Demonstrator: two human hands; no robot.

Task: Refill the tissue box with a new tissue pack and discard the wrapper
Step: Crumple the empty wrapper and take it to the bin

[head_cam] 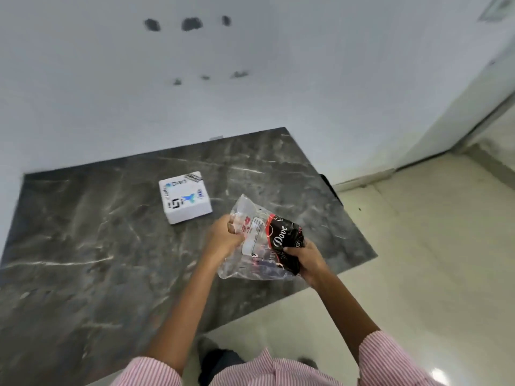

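Note:
A white cube-shaped tissue box [185,197] with blue and black print stands on the dark marble table [83,246], near its far middle. In front of it, above the table's right part, I hold a tissue pack [284,242] in a clear plastic wrapper [250,263] with a black and red "Dove" panel. My left hand [224,236] grips the clear wrapper at its upper left. My right hand [308,260] grips the black end of the pack from below right. The pack's contents are hard to make out through the crumpled plastic.
The table stands against a white wall [195,93] with dark smudges. To the right lies a pale tiled floor [432,260]; the table's right edge [359,235] is just beyond my right hand. A pink striped shirt [264,369] fills the bottom edge.

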